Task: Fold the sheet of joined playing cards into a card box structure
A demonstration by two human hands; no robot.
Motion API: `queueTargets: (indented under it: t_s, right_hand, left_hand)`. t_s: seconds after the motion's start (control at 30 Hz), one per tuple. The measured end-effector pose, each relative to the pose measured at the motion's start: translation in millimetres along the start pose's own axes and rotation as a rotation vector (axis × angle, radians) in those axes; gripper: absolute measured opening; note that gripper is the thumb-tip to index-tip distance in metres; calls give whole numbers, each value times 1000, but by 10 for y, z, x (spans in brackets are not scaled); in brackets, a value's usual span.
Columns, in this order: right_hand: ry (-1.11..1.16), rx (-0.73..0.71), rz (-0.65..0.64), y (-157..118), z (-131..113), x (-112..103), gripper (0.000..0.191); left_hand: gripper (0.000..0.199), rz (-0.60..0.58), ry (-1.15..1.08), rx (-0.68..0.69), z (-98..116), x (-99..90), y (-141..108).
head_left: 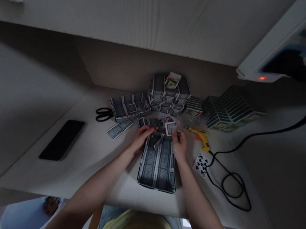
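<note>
My right hand (179,145) pinches a playing card (169,128), its patterned back facing up, above the far end of a shallow box made of grey-backed cards (156,167). At the box's far left corner is my left hand (141,138), fingers closed with the thumb near the tips; what they hold, if anything, cannot be made out. A small folded card piece (158,143) stands inside the box. Just beyond my hands lie a strip of joined cards (148,122) and some loose face-up cards (168,119).
Behind stand a stacked card structure (169,93), an open card tray (130,106) and rows of card boxes (226,109). Black scissors (104,114) and a phone (62,140) lie left. On the right are a yellow glue gun (200,135), its black cord (238,180) and a clubs card (201,164).
</note>
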State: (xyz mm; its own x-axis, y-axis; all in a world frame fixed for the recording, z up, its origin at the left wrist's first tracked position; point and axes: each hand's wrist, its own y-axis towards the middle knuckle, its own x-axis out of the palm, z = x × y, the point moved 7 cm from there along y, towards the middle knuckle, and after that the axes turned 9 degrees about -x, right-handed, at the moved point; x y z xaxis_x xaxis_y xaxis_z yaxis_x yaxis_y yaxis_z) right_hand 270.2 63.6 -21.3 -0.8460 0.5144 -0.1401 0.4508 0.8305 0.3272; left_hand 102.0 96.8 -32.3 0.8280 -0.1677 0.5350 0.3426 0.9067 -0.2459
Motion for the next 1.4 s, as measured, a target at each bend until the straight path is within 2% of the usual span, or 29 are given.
queueTargets:
  t_s: [0.17, 0.27, 0.4, 0.57, 0.63, 0.83, 1.0, 1.2, 1.4]
  right_hand:
    - [-2, 1, -12, 4, -26, 1, 30]
    - [-8, 5, -5, 8, -27, -12, 29]
    - [-8, 18, -10, 7, -22, -16, 29]
    - [18, 14, -1, -7, -58, -6, 27]
    - [43, 16, -14, -18, -70, 14, 27]
    - [79, -32, -36, -36, -161, 26, 26]
    - [-1, -86, -52, -7, -305, -29, 26]
    - [-154, -234, -296, 40, -565, 76, 19]
    - [-267, -310, -431, 77, -695, 203, 20]
  left_hand:
    - [18, -27, 49, 43, 32, 2, -6]
    - [12, -25, 194, 97, 114, 9, -50]
    - [22, -31, 451, 165, 264, 61, -128]
    - [26, 187, 798, 186, 387, 14, -217]
    - [25, 244, 868, 195, 402, -11, -251]
    - [25, 274, 858, 228, 397, -67, -267]
    - [25, 219, 853, 240, 379, -70, -242]
    - [23, 215, 823, 248, 353, -102, -216]
    - [23, 213, 798, 232, 357, -96, -218]
